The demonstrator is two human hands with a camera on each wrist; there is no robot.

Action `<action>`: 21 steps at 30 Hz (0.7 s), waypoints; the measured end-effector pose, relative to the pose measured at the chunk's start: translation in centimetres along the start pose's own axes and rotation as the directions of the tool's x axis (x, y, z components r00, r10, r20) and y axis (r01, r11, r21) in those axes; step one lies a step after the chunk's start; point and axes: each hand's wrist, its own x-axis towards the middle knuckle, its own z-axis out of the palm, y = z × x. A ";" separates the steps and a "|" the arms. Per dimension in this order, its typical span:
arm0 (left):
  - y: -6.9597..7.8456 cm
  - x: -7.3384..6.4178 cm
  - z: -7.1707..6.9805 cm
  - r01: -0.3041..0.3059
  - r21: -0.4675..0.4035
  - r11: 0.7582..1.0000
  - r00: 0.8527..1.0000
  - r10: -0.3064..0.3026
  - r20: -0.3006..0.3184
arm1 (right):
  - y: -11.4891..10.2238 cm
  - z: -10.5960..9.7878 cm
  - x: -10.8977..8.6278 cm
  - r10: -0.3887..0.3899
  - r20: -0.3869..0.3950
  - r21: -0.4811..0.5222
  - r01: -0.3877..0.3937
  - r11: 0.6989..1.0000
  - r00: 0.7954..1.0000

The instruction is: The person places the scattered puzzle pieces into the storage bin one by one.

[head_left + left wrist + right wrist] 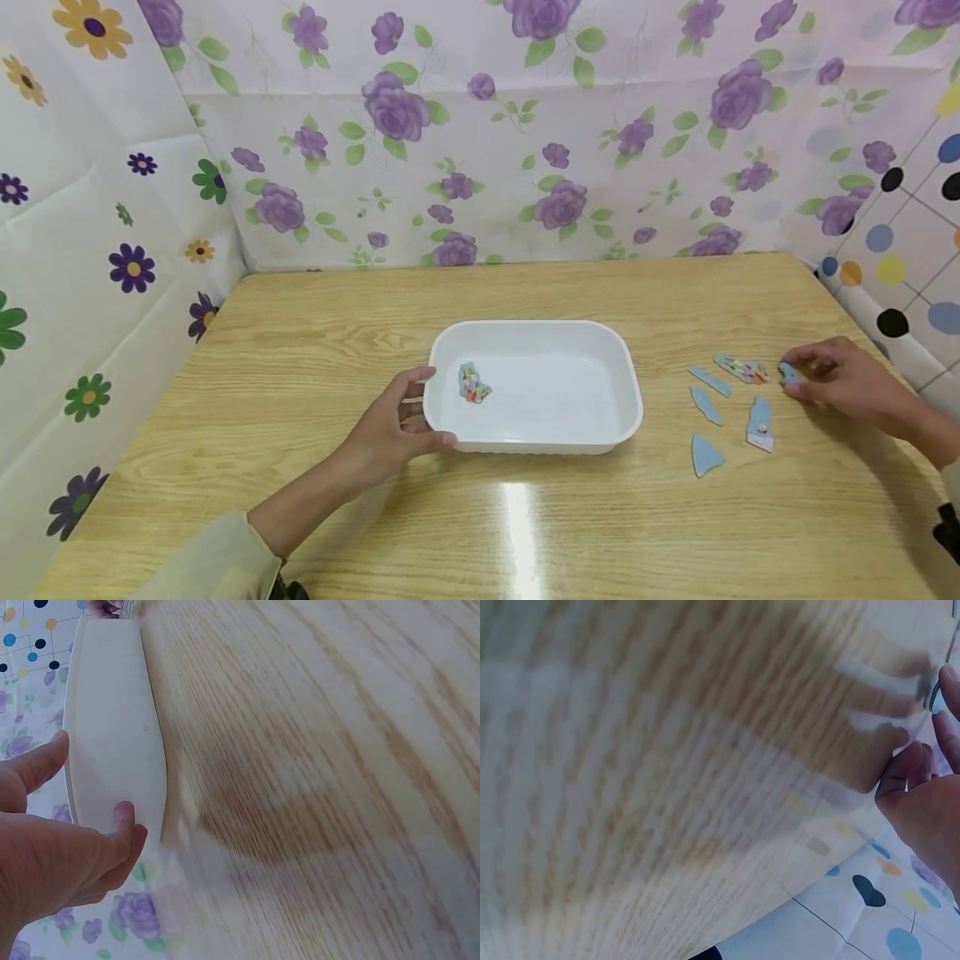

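Observation:
My left hand [382,429] grips the left end of a white plastic tub [536,437], with the thumb at its front corner and the other fingers along its side. Inside the tub, near the left, lies one irregular flat piece with a colourful print [472,385]. Over at the right, my right hand [855,387] pinches a small light-blue flat piece [790,373] at the tabletop between thumb and fingers. Beside it lie several similar jagged pieces, among them a printed one [742,369], a wedge-shaped one [705,455] and one with a white end [760,421].
A wood-grain table [337,333] carries everything. Behind it hangs a sheet with purple flowers [397,108]. Patterned sheets also stand at the left [112,350] and, with coloured dots, at the right [915,275].

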 end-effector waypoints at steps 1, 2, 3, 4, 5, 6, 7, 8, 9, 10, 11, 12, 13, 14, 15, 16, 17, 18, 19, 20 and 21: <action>0.0 0.0 0.0 0.000 0.000 1.000 1.000 0.000 0.000 | 0.0 -0.1 0.0 0.006 0.005 0.005 -0.006 1.000 1.000; 0.0 0.0 0.0 0.000 0.000 1.000 1.000 0.000 0.001 | 0.0 -0.1 0.0 0.014 0.006 0.008 -0.014 1.000 1.000; 0.0 0.0 0.0 0.000 0.000 1.000 1.000 0.000 0.001 | 0.1 -0.2 0.0 0.026 0.009 0.011 -0.026 1.000 1.000; 0.0 0.0 0.0 -0.001 0.000 1.000 1.000 0.001 0.000 | 0.1 -0.2 0.0 0.039 0.008 0.012 -0.039 0.999 0.999; 0.0 0.0 0.0 0.000 -0.001 1.000 1.000 0.000 -0.001 | 0.0 -0.3 0.0 0.050 0.012 0.014 -0.050 0.999 0.999; 0.0 0.0 0.0 0.001 -0.002 1.000 1.000 -0.001 -0.001 | 0.0 -0.3 0.1 0.055 0.014 0.020 -0.055 0.998 0.998; 0.0 0.0 0.0 0.001 -0.002 1.000 1.000 -0.001 -0.002 | 0.0 -0.3 0.0 0.061 0.014 0.020 -0.062 0.998 0.998; -0.1 0.0 0.0 0.001 -0.001 1.000 1.000 -0.001 -0.003 | 0.0 -0.4 0.0 0.064 0.016 0.021 -0.064 0.998 0.998; -0.1 0.0 0.0 0.002 0.001 1.000 1.000 -0.002 -0.004 | 0.0 -0.4 0.0 0.066 0.014 0.020 -0.067 0.998 0.998; -0.1 0.0 0.0 0.003 0.001 1.000 1.000 -0.003 -0.004 | 0.0 -0.5 0.0 0.064 0.013 0.021 -0.064 0.998 0.998; -0.1 0.0 0.0 0.003 -0.001 1.000 1.000 -0.003 -0.003 | 0.0 -0.6 0.0 0.060 0.011 0.021 -0.061 0.998 0.998; -0.1 0.0 0.0 0.002 -0.002 1.000 1.000 -0.002 -0.002 | -0.1 -0.7 0.0 0.057 0.013 0.022 -0.057 0.998 0.998; -0.1 0.0 0.0 0.001 -0.001 1.000 1.000 -0.001 -0.001 | -0.1 -0.8 0.0 0.055 0.013 0.018 -0.055 0.998 0.998; -0.1 0.0 0.0 0.000 -0.001 1.000 1.000 0.000 0.000 | -0.1 -0.9 0.0 0.044 0.015 0.019 -0.044 0.999 0.999; -0.1 0.0 0.0 -0.001 -0.002 1.000 1.000 0.001 0.000 | -0.2 -1.0 0.0 0.040 0.011 0.019 -0.040 0.999 0.999; -0.1 0.0 0.0 -0.002 -0.005 1.000 1.000 0.002 0.001 | -0.3 -1.2 0.0 0.030 0.013 0.025 -0.030 0.999 0.999; -0.1 0.1 0.0 -0.004 -0.006 1.000 1.000 0.004 0.001 | -0.4 -1.3 0.1 0.026 0.014 0.025 -0.027 0.999 1.000; -0.1 0.1 0.0 -0.005 -0.008 1.000 1.000 0.005 0.001 | -0.4 -1.5 0.1 0.024 0.017 0.030 -0.025 0.999 1.000; -0.1 0.1 -0.1 -0.005 -0.009 1.000 1.000 0.005 0.001 | -0.5 -1.6 0.1 0.022 0.018 0.035 -0.022 0.999 1.000; -0.1 0.1 -0.1 -0.005 -0.014 1.000 1.000 0.005 0.001 | -0.6 -1.7 0.1 0.020 0.019 0.037 -0.021 0.999 1.000; -0.1 0.1 -0.1 -0.006 -0.016 1.000 1.000 0.006 0.001 | -0.6 -1.9 0.1 0.023 0.020 0.038 -0.023 0.999 1.000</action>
